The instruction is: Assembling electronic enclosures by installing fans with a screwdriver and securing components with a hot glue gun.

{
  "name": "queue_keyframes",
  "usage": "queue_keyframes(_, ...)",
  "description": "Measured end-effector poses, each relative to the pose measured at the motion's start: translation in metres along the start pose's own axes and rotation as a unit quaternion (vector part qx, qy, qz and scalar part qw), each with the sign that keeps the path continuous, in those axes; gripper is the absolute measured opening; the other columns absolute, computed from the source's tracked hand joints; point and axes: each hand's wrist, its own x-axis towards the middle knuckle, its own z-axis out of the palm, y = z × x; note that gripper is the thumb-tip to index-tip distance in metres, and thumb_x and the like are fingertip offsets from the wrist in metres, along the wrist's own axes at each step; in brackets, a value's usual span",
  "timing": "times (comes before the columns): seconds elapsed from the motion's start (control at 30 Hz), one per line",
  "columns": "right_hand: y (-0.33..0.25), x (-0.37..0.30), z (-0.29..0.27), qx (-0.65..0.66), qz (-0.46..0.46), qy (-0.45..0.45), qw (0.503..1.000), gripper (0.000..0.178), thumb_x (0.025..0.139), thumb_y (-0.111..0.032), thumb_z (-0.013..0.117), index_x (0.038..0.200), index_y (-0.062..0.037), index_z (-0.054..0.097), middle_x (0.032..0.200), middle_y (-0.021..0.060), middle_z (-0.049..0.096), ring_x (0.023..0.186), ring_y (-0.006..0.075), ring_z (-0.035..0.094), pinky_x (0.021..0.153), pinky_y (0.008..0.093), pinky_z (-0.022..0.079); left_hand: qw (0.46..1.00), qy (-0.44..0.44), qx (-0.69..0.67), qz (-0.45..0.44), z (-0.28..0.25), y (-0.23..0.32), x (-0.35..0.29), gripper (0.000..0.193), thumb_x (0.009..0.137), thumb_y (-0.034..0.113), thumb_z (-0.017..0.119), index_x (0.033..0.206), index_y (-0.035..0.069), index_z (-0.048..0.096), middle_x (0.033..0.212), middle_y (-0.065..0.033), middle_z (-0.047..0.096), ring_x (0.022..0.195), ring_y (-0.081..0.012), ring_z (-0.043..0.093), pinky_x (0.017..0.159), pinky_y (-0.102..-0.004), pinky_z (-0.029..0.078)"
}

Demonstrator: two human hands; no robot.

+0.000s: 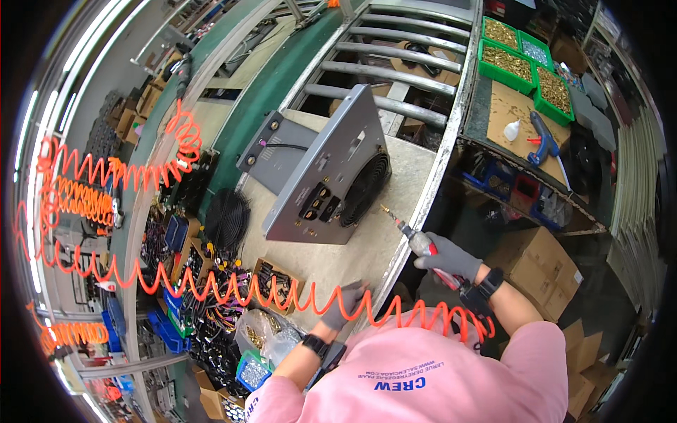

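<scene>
Pale bench [317, 264] behind; right hand [450, 259] wrapped round a red-and-grey driver [421, 244], gold-tipped; left hand [344, 304], grip impossible to tell.

Here's our single view, live from the left fisheye on the wearer's head, pitched steeply down and forward! Closest of all, the pink shirt [423, 370] swells across the lower edge; just past it come the left hand [350, 297] and right hand [451, 257], then the grey metal panel [331, 155] mid-frame, while the roller conveyor [388, 77] recedes up top, everything bowing toward the dark round rim.
</scene>
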Motion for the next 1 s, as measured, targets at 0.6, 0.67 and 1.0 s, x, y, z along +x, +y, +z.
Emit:
queue_keyframes(0.6, 0.051, 0.097, -0.052, -0.041, 0.003, 0.045, 0.998, 0.066, 0.065, -0.044, 0.066, 0.110, 0.0004, 0.046, 0.091, 0.0195, 0.058, 0.081, 0.0302, 0.059, 0.069, 0.0376, 0.047, 0.895, 0.097, 0.422, 0.109, -0.030, 0.347, -0.148, 0.022, 0.082, 0.019, 0.059, 0.087, -0.002, 0.062, 0.062, 0.0008, 0.053, 0.050, -0.0053, 0.045, 0.046, -0.0186, 0.036)
queue_keyframes(0.67, 0.055, 0.100, -0.054, -0.038, 0.005, 0.062, 0.997, 0.066, 0.064, -0.045, 0.065, 0.109, 0.0006, 0.047, 0.094, 0.0209, 0.057, 0.086, 0.0325, 0.058, 0.074, 0.0384, 0.045, 0.897, 0.150, 0.389, 0.145, -0.004, 0.386, -0.107, 0.024, 0.085, 0.018, 0.055, 0.096, -0.003, 0.059, 0.064, 0.0016, 0.052, 0.051, -0.0055, 0.044, 0.045, -0.0183, 0.034)
queue_keyframes(1.0, 0.051, 0.112, -0.064, -0.016, 0.061, 0.018, 0.998, 0.064, 0.063, -0.042, 0.064, 0.109, 0.0002, 0.046, 0.097, 0.0231, 0.057, 0.090, 0.0351, 0.057, 0.076, 0.0387, 0.044, 0.822, 0.032, 0.551, 0.139, 0.079, 0.438, 0.113, 0.028, 0.083, 0.026, 0.057, 0.094, 0.001, 0.060, 0.073, 0.0000, 0.055, 0.063, -0.0055, 0.046, 0.054, -0.0201, 0.037)
